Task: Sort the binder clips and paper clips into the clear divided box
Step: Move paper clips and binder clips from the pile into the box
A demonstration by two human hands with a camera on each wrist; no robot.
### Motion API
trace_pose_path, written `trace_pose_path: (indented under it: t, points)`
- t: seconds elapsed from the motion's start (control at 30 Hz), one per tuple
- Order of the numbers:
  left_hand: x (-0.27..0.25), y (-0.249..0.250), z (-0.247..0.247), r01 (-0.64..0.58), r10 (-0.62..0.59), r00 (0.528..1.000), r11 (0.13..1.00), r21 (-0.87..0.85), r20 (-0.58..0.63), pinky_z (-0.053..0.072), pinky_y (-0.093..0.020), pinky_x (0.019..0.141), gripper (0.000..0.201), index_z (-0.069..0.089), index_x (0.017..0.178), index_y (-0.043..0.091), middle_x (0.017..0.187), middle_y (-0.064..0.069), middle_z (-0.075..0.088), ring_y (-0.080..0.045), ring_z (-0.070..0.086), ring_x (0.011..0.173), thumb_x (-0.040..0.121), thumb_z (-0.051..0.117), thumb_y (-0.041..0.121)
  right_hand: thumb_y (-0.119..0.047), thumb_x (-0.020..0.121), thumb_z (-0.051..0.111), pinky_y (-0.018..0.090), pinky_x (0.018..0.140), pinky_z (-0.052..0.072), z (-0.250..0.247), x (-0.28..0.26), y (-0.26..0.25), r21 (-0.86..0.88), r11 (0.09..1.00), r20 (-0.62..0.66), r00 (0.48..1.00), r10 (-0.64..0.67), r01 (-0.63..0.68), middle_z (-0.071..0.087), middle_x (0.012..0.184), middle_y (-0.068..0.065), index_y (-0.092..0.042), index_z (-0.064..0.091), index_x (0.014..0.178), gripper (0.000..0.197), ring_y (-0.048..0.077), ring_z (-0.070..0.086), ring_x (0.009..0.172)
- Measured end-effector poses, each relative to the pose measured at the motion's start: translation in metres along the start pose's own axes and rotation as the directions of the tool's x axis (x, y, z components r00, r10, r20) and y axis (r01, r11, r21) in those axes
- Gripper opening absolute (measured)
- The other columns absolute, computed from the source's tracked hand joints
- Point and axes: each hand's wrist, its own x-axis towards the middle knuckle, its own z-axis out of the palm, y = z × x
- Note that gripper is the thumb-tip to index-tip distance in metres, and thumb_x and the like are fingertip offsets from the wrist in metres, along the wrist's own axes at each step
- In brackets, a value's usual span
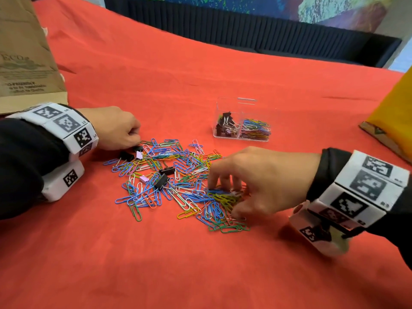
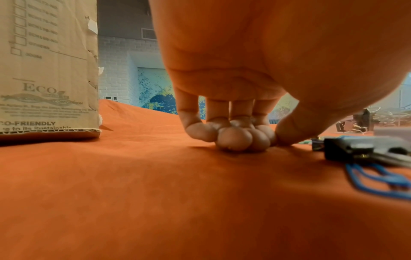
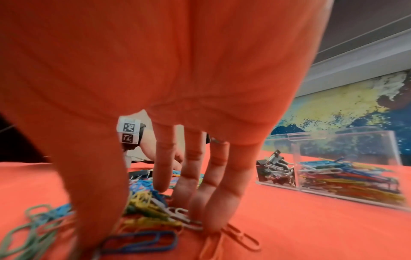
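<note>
A loose heap of coloured paper clips (image 1: 169, 181) lies on the red cloth (image 1: 200, 264), with black binder clips (image 1: 162, 180) and small pink ones (image 1: 143, 179) mixed in. My right hand (image 1: 225, 199) reaches down into the heap's right side, fingers spread on one side of a yellow bunch (image 3: 142, 202) and thumb on the other. My left hand (image 1: 134, 139) is curled in a fist at the heap's far left, fingertips (image 2: 233, 139) on the cloth, with nothing visible in it. A black binder clip (image 1: 138, 148) lies just beside it. The clear divided box (image 1: 236, 101) holds binder clips (image 1: 226, 124) left and paper clips (image 1: 256, 129) right.
A brown cardboard box (image 1: 26, 56) stands at the far left behind my left wrist. A yellow packet (image 1: 392, 117) lies at the right edge. A dark ribbed panel (image 1: 245, 27) runs along the table's far side.
</note>
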Motion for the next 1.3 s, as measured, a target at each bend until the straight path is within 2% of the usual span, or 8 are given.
trace_pose_path:
  t: [0.2, 0.5, 0.6, 0.7, 0.87, 1.0, 1.17, 1.3]
  points:
    - [-0.001, 0.001, -0.001, -0.007, 0.007, 1.0, 1.0, 0.003, -0.002, 0.05, -0.034, 0.074, 0.029, 0.05, 0.066, 0.019, 0.072, -0.003, 0.063, -0.027, 0.051, 0.069, 0.087, 0.049, 0.038, -0.024, 0.08, 0.072, 0.025, 0.066, 0.049, 0.002, -0.002, 0.005, 0.03, 0.999, -0.091, 0.996, 0.018, -0.015, 0.065, 0.073, -0.013, -0.026, 0.069, 0.088, 0.009, 0.005, 0.059, 0.068]
    - [-0.001, 0.0, -0.001, -0.004, 0.004, 1.0, 1.0, 0.012, -0.002, 0.049, -0.031, 0.072, 0.029, 0.051, 0.068, 0.019, 0.075, -0.002, 0.064, -0.026, 0.052, 0.07, 0.088, 0.048, 0.039, -0.016, 0.08, 0.078, 0.021, 0.065, 0.053, -0.029, -0.009, 0.036, 0.157, 0.98, -0.243, 0.957, 0.16, -0.124, 0.07, 0.062, -0.011, -0.024, 0.077, 0.084, 0.009, 0.001, 0.068, 0.063]
    - [0.0, 0.0, -0.001, -0.009, 0.009, 1.0, 1.0, 0.014, -0.012, 0.049, -0.032, 0.073, 0.029, 0.05, 0.067, 0.019, 0.072, -0.001, 0.062, -0.025, 0.052, 0.068, 0.088, 0.048, 0.039, -0.014, 0.079, 0.077, 0.027, 0.067, 0.055, -0.05, -0.01, 0.06, 0.146, 0.971, -0.362, 0.904, 0.23, -0.188, 0.072, 0.063, -0.008, -0.023, 0.076, 0.082, 0.01, 0.003, 0.069, 0.061]
    - [0.0, 0.001, 0.0, -0.008, 0.008, 1.0, 1.0, 0.006, -0.006, 0.05, -0.032, 0.073, 0.03, 0.05, 0.067, 0.019, 0.069, 0.0, 0.061, -0.025, 0.052, 0.068, 0.088, 0.048, 0.04, -0.015, 0.079, 0.077, 0.025, 0.066, 0.054, -0.069, -0.01, 0.085, 0.131, 0.95, -0.492, 0.814, 0.309, -0.282, 0.069, 0.058, -0.008, -0.023, 0.077, 0.081, 0.009, 0.002, 0.067, 0.058]
    - [-0.001, 0.0, -0.001, -0.011, 0.011, 1.0, 1.0, 0.017, -0.007, 0.048, -0.031, 0.071, 0.029, 0.05, 0.067, 0.02, 0.072, -0.001, 0.062, -0.025, 0.052, 0.069, 0.088, 0.047, 0.041, -0.016, 0.079, 0.076, 0.028, 0.076, 0.053, -0.083, 0.002, 0.117, 0.127, 0.889, -0.575, 0.697, 0.428, -0.44, 0.066, 0.061, -0.01, -0.02, 0.078, 0.08, 0.004, 0.002, 0.064, 0.06]
    - [-0.001, 0.0, -0.001, -0.015, 0.015, 1.0, 1.0, 0.018, 0.0, 0.048, -0.031, 0.071, 0.029, 0.051, 0.069, 0.019, 0.074, -0.001, 0.064, -0.025, 0.053, 0.07, 0.088, 0.047, 0.04, -0.017, 0.079, 0.075, 0.032, 0.078, 0.053, -0.076, 0.022, 0.129, 0.065, 0.858, -0.529, 0.712, 0.462, -0.509, 0.068, 0.069, -0.004, -0.021, 0.077, 0.079, 0.004, 0.022, 0.066, 0.078]
    - [-0.001, 0.0, -0.001, -0.012, 0.012, 1.0, 1.0, 0.016, 0.002, 0.046, -0.03, 0.07, 0.03, 0.051, 0.068, 0.019, 0.072, -0.001, 0.062, -0.025, 0.052, 0.069, 0.089, 0.047, 0.04, -0.029, 0.077, 0.082, 0.036, 0.082, 0.056, -0.069, 0.029, 0.131, 0.043, 0.856, -0.475, 0.743, 0.471, -0.515, 0.068, 0.067, -0.007, -0.025, 0.078, 0.08, 0.007, 0.022, 0.067, 0.079]
    - [-0.001, 0.001, -0.002, -0.025, 0.025, 1.0, 1.0, 0.019, -0.008, 0.043, -0.03, 0.068, 0.029, 0.05, 0.068, 0.018, 0.067, 0.0, 0.059, -0.025, 0.05, 0.068, 0.089, 0.048, 0.038, -0.021, 0.08, 0.074, 0.031, 0.081, 0.053, -0.067, 0.015, 0.127, 0.082, 0.877, -0.575, 0.696, 0.43, -0.474, 0.07, 0.066, -0.004, -0.024, 0.079, 0.08, 0.005, 0.019, 0.067, 0.077]
